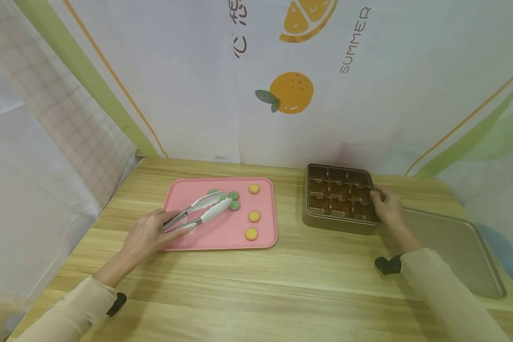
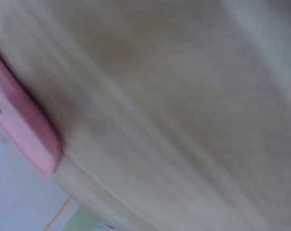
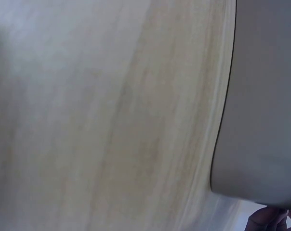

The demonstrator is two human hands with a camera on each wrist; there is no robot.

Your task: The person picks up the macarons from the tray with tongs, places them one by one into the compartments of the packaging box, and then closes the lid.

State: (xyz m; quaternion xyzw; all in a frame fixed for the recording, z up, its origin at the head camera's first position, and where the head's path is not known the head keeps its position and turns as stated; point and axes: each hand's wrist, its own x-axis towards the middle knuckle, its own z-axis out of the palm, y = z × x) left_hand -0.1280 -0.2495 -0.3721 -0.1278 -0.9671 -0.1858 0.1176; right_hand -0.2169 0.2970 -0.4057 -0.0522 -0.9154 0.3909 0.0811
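In the head view my left hand (image 1: 147, 232) holds a pair of tongs (image 1: 215, 210) with metal arms and white tips. The tongs reach over a pink tray (image 1: 235, 242), their tips spread beside several small round green pieces (image 1: 234, 205), partly covering some. Three round yellow pieces (image 1: 254, 216) lie in a column along the tray's right side. My right hand (image 1: 389, 206) grips the right rim of a square brown baking pan (image 1: 337, 225) whose divider forms a grid of several compartments. The pan's smooth side wall (image 3: 261, 120) fills the right of the right wrist view, with fingertips (image 3: 268, 219) below it.
A flat metal baking sheet (image 1: 449, 247) lies at the right of the wooden table (image 1: 256, 294), under my right forearm. A white fruit-print curtain (image 1: 196, 95) hangs behind the table. The left wrist view shows mostly blurred wood and the tray's corner (image 2: 44, 149).
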